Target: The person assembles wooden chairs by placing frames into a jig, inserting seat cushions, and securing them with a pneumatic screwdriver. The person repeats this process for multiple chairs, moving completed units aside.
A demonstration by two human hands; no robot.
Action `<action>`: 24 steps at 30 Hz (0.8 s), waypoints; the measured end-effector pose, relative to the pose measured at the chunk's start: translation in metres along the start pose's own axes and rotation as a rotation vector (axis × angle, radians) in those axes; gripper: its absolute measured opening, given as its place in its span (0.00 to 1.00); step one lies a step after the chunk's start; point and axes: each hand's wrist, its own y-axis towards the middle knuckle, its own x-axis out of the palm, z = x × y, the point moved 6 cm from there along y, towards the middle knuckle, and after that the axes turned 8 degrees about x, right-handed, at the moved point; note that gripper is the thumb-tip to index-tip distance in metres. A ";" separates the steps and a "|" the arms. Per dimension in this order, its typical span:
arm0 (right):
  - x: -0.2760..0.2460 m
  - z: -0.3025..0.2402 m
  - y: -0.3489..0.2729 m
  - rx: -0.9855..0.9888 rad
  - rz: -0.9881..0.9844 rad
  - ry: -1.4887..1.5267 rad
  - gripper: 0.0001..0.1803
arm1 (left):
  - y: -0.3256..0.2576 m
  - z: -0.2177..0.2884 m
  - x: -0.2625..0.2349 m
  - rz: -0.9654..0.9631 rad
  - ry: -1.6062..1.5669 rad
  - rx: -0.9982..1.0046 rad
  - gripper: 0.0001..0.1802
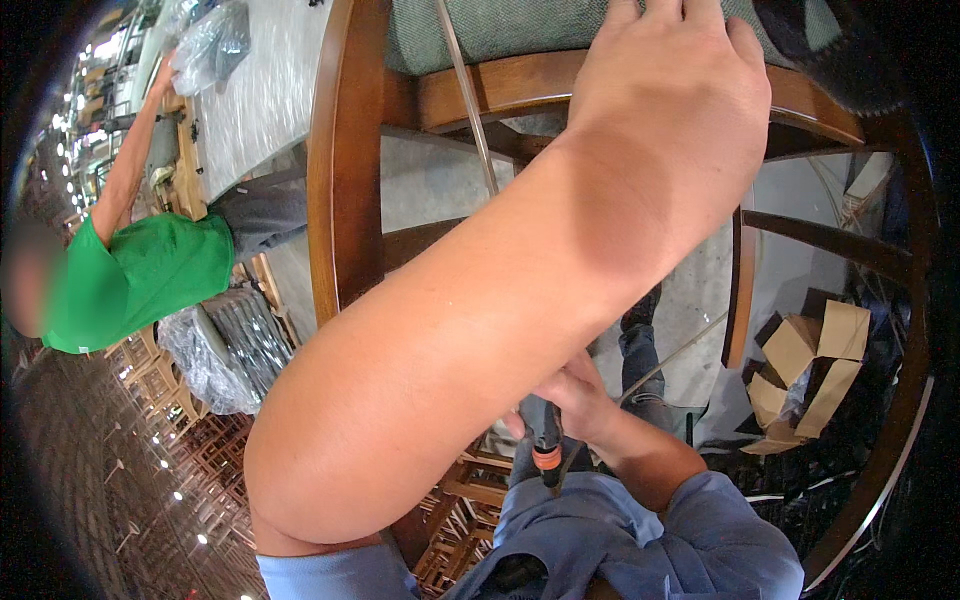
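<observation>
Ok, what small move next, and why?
Probably swing the left forearm outward a little: with the left hand at the green chair-seat cushion, it slants across the view, hiding the upper end of the orange-ringed handheld tool that the right hand grips.

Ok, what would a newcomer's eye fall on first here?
The bare left arm slants across the middle to the left hand on a wooden chair up top. Then comes another person's bright green shirt at left, and, below the arm, the right hand around a dark tool.
</observation>
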 end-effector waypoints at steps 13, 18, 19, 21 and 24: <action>-0.002 0.008 0.013 -0.038 0.103 -0.047 0.26 | 0.005 0.003 0.003 -0.031 -0.007 -0.014 0.22; -0.020 0.031 0.027 -0.139 0.147 -0.150 0.25 | 0.000 0.004 0.002 -0.048 -0.010 -0.013 0.22; -0.021 0.032 0.028 -0.130 0.144 -0.160 0.25 | -0.003 0.004 0.000 -0.053 -0.012 -0.018 0.22; -0.023 0.032 0.029 -0.097 0.114 -0.164 0.25 | -0.004 0.003 0.000 -0.058 -0.015 -0.023 0.22; -0.018 0.031 0.025 0.024 0.094 -0.071 0.26 | -0.004 0.001 0.000 -0.075 -0.018 -0.032 0.23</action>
